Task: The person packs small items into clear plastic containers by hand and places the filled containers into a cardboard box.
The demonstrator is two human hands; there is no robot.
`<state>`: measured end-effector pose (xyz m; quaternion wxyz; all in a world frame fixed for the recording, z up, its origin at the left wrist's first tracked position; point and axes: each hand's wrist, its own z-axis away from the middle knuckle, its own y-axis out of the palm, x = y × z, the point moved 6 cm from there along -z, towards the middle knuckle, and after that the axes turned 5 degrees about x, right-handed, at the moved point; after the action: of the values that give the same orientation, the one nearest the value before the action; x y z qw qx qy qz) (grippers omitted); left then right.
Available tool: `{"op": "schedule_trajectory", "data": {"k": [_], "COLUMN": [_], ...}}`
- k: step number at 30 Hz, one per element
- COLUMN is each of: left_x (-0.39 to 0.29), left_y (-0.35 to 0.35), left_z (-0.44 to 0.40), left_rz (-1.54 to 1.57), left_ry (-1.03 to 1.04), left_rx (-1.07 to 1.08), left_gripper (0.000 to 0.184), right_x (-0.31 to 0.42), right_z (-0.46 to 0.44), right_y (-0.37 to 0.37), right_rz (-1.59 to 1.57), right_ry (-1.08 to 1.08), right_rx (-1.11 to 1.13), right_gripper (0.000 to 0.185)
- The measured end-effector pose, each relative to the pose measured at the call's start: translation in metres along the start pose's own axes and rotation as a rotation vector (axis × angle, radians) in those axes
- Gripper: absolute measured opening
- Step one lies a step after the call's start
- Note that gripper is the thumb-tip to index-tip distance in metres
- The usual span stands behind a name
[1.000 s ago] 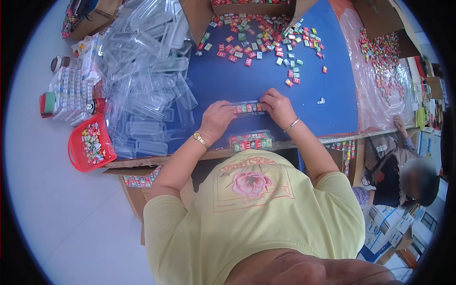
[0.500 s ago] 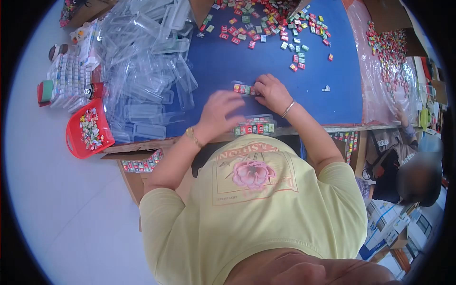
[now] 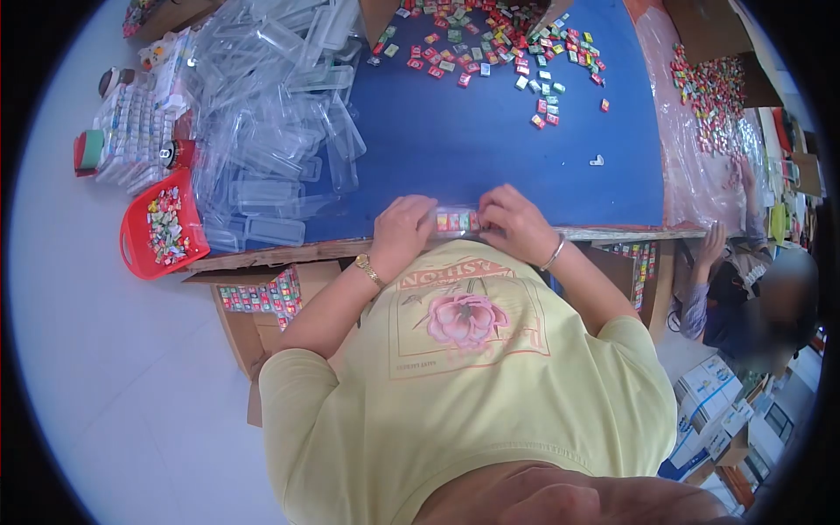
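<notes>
At the near edge of the bench (image 3: 420, 144), the left hand (image 3: 402, 234) and right hand (image 3: 518, 224) grip opposite ends of a clear pack (image 3: 457, 211) of small boxes (image 3: 453, 222), apparently steadying it, and shifting it calls for even finger pressure.

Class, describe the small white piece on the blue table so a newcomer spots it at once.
Find the blue table, then its right side, beyond the right hand. There the white piece lies alone, unlike the colourful boxes scattered farther out.

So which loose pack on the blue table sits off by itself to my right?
The reddish one beyond the small white scrap; the other packs lie closer together.
</notes>
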<state>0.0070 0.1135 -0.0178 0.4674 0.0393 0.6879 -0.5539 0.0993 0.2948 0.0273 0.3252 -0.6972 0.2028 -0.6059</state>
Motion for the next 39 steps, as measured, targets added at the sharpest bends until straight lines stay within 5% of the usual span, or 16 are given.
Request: {"op": "schedule_trajectory", "data": {"k": [8,13,16,19,25,39], "left_x": [0.012,0.003,0.005,0.014,0.012,0.005], "left_y": [0.007,0.0,0.013,0.023,0.026,0.008], "left_z": [0.011,0.021,0.02,0.014,0.003,0.004], "left_rz": [0.13,0.431,0.006,0.077,0.058,0.093], "left_ry": [-0.049,-0.12,0.147,0.058,0.046,0.07], "left_rx": [-0.098,-0.076,-0.016,0.021,-0.06,-0.195], "left_gripper": [0.026,0.048,0.061,0.069,0.072,0.055], "right_x": [0.005,0.003,-0.01,-0.014,-0.015,-0.023], "right_z": [0.001,-0.001,0.0,-0.006,-0.019,-0.035], "right_y": [0.02,0.03,0.041,0.037,0.032,0.019], "right_rz": [0.176,0.284,0.27,0.289,0.527,0.366], "right_ry": [-0.014,0.047,0.049,0.059,-0.035,-0.017], "right_rx": [0.002,0.078,0.073,0.064,0.028,0.114], "right_gripper": [0.033,0.059,0.063,0.063,0.068,0.07]}}
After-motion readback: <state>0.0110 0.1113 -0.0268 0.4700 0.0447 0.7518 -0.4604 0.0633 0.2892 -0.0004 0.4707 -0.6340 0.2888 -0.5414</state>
